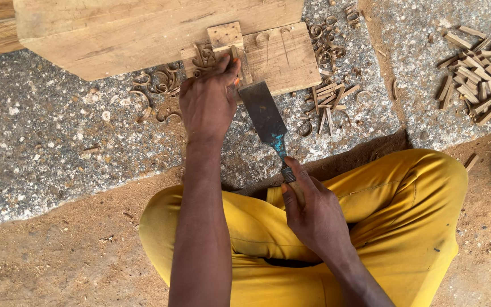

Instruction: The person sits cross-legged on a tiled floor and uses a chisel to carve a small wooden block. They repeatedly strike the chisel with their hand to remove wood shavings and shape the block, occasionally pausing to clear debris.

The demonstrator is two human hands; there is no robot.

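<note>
Head view: left hand point(207, 105) pins small wood piece point(223, 54); right hand point(313, 213) fingers grip chisel point(263, 113).

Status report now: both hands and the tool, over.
Left hand pins small wood piece on block. Right hand grips chisel. Shavings around, nothing blocking.
</note>
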